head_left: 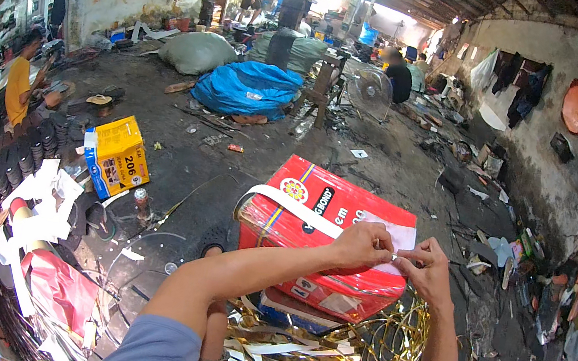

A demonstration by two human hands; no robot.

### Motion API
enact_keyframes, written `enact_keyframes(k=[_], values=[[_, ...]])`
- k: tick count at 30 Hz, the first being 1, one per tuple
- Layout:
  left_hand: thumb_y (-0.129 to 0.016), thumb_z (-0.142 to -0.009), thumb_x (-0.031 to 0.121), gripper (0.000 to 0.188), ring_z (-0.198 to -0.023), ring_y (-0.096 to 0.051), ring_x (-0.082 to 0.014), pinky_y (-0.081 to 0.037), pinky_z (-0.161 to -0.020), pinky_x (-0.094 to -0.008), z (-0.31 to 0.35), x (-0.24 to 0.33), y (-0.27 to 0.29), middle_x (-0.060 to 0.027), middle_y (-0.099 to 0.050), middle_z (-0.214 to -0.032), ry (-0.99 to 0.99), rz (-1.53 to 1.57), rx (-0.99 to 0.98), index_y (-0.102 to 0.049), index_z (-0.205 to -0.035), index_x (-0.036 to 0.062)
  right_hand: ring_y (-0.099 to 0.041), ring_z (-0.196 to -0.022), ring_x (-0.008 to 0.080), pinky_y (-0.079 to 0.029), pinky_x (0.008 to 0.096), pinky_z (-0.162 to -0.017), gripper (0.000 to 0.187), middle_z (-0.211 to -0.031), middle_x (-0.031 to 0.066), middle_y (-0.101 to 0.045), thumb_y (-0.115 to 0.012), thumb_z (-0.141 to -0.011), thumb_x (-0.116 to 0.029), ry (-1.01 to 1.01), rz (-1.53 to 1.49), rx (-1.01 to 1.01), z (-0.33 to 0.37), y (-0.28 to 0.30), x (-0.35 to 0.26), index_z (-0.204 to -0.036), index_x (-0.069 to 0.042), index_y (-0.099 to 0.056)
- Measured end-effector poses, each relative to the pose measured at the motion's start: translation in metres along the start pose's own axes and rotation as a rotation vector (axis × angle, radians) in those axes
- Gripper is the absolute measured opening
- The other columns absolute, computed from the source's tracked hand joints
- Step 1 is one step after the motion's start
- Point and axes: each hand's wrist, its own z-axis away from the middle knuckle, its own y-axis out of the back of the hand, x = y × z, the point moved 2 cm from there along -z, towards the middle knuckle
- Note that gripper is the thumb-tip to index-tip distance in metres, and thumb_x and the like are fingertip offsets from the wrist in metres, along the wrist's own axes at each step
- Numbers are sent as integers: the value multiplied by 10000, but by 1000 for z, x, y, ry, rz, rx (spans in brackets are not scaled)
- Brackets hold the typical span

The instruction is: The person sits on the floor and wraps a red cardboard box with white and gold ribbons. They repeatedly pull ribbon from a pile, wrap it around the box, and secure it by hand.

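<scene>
A red box (278,224) wrapped in clear film stands in front of me, with a white strip (299,211) lying across its top and hanging over its left edge. My left hand (365,245) is closed in a pinch above the box, at the strip's right end. Close beside it, my right hand (425,266) also pinches. A small white end, seemingly of the strip, shows between the fingertips of both hands. Behind them a pale sheet (401,235) lies on the box. Gold and white strips (307,353) are heaped below, around my legs.
A yellow and blue carton (117,157) stands on the floor to the left, near white scraps (47,206) and red material (64,288). Farther off are a blue sack (247,88), a pale sack (198,53) and a fan (369,93). A person in yellow (18,88) is at the left.
</scene>
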Motion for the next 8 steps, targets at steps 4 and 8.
enact_keyframes(k=[4,8], values=[[-795,-830,289,207,-833,-716,-272,-561,-759,-399,0,5,1,-112,-730,-908,15,-19,34,-786,-890,91,-599,-794,198,-492,351,-713,248,-904,66,-590,-856,-771,-216,-75,-37,56,1,-7,5,-978,-80,-835],[-774,-836,289,189,-859,-727,-279,-566,-759,-408,-3,8,2,-116,-736,-951,73,-87,10,-785,-869,103,-644,-852,222,-500,345,-758,263,-934,88,-627,-868,-770,-255,-262,-179,96,-1,-24,30,-965,-81,-837]])
